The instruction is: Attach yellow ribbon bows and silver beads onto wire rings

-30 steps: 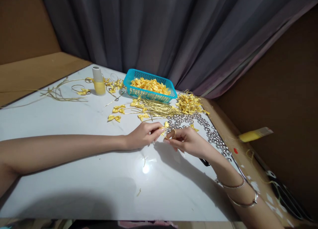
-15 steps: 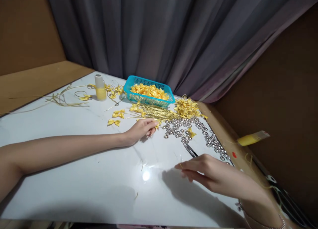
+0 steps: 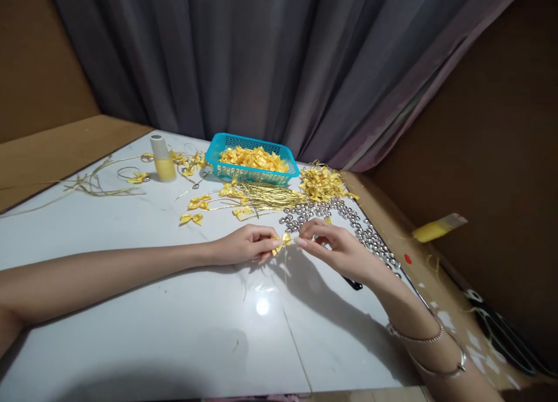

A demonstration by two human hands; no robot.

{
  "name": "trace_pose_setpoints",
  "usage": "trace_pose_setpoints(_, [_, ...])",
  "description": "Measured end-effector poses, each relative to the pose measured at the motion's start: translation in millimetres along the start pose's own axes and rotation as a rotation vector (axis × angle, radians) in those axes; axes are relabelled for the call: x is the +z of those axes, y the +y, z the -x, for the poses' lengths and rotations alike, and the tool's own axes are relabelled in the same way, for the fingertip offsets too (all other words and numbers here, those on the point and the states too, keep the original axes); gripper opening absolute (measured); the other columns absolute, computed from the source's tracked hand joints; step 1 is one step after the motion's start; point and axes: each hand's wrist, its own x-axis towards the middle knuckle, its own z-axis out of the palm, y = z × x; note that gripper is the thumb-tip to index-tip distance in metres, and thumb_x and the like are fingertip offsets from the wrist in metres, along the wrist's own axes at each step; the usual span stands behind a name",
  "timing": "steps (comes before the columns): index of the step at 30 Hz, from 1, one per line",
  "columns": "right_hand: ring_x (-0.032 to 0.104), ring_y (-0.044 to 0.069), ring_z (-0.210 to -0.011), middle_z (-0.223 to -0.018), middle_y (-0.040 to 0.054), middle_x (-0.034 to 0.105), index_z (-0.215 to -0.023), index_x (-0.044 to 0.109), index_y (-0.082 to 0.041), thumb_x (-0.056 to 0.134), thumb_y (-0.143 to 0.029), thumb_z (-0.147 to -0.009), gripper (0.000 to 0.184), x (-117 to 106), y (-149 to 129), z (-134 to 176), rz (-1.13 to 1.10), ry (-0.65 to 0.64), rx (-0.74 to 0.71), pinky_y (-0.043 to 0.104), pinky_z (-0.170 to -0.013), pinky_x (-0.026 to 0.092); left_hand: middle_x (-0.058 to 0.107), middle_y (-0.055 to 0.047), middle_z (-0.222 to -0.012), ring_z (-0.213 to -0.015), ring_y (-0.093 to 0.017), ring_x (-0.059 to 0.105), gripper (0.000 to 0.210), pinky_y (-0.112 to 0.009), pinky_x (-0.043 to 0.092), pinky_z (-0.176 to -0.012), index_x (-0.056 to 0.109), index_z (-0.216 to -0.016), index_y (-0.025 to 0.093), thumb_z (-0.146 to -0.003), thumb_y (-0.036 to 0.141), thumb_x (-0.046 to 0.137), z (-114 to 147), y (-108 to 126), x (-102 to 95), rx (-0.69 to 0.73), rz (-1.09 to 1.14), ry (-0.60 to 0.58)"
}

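My left hand [image 3: 253, 244] pinches a small yellow ribbon bow [image 3: 285, 239] between thumb and fingers, just above the white table. Close on the right, my right hand [image 3: 333, 248] has thumb and forefinger pressed together beside the bow, on what looks like a thin gold cord; its end at the fingertips is too fine to make out clearly. Under my right palm shows the black handle [image 3: 353, 284] of a tool lying on the table. Silver beads [image 3: 337, 207] lie scattered behind that hand. Several loose bows [image 3: 192, 218] rest beyond my left hand.
A turquoise basket [image 3: 253, 176] full of yellow bows stands at the back. In front of it lies a bundle of gold cords [image 3: 270, 196], with a heap of bows [image 3: 322, 182] to the right. A yellow-filled bottle [image 3: 164, 161] stands left; black scissors [image 3: 501, 338] lie far right.
My left hand has lifted a bow off the table and drawn it nearer. My right hand has moved up and left to meet it, partly covering the dark tool.
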Motion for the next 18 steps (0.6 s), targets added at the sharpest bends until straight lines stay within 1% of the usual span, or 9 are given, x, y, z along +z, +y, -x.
trace_pose_setpoints(2, [0.057, 0.017, -0.092, -0.101, 0.0080, 0.060, -0.078, 0.065, -0.018, 0.056, -0.036, -0.087, 0.022, 5, 1, 1, -0.021, 0.016, -0.039, 0.028, -0.071, 0.048, 0.048, 0.005, -0.054, -0.050, -0.008, 0.041, 0.027, -0.022, 0.032, -0.052, 0.053, -0.073, 0.015, -0.091, 0.034, 0.047, 0, 1, -0.9, -0.015, -0.021, -0.035])
trace_pose_setpoints(5, [0.057, 0.017, -0.097, -0.108, 0.0086, 0.059, -0.079, 0.065, -0.018, 0.057, -0.030, -0.086, 0.016, 8, 0, 2, -0.111, -0.047, -0.033, 0.031, -0.080, 0.048, 0.048, 0.005, -0.054, -0.050, -0.008, 0.042, 0.025, -0.022, 0.032, -0.052, 0.054, -0.075, 0.015, -0.091, 0.033, 0.047, 0, 0, -1.7, -0.028, -0.032, -0.065])
trace_pose_setpoints(8, [0.059, 0.016, -0.093, -0.103, 0.0079, 0.063, -0.077, 0.064, -0.017, 0.058, -0.027, -0.085, 0.015, 12, 0, 1, -0.234, -0.073, 0.004, 0.032, -0.079, 0.048, 0.048, 0.005, -0.055, -0.051, -0.008, 0.042, 0.025, -0.022, 0.032, -0.052, 0.054, -0.074, 0.015, -0.090, 0.033, 0.047, 0, -1, -1.9, -0.030, -0.031, -0.090])
trace_pose_setpoints(12, [0.061, 0.014, -0.082, -0.093, 0.0069, 0.065, -0.074, 0.063, -0.016, 0.062, -0.029, -0.080, 0.015, 19, 2, 0, -0.395, -0.038, 0.091, 0.030, -0.073, 0.050, 0.048, 0.005, -0.056, -0.051, -0.008, 0.043, 0.027, -0.021, 0.032, -0.052, 0.054, -0.074, 0.015, -0.091, 0.035, 0.048, 0, -2, -2.3, -0.033, -0.043, -0.108])
trace_pose_setpoints(15, [0.061, 0.014, -0.075, -0.087, 0.0069, 0.066, -0.072, 0.063, -0.015, 0.065, -0.031, -0.077, 0.017, 22, 3, 0, -0.424, -0.004, 0.122, 0.030, -0.068, 0.050, 0.048, 0.005, -0.055, -0.052, -0.008, 0.042, 0.026, -0.021, 0.032, -0.052, 0.054, -0.074, 0.015, -0.091, 0.034, 0.048, 0, -2, -2.4, -0.034, -0.052, -0.111])
trace_pose_setpoints(18, [0.061, 0.014, -0.074, -0.084, 0.0069, 0.066, -0.071, 0.063, -0.015, 0.065, -0.032, -0.077, 0.018, 24, 2, 0, -0.404, 0.017, 0.111, 0.030, -0.068, 0.050, 0.047, 0.005, -0.055, -0.051, -0.008, 0.042, 0.026, -0.021, 0.032, -0.052, 0.054, -0.074, 0.015, -0.091, 0.033, 0.047, -1, -1, -1.9, -0.039, -0.058, -0.111])
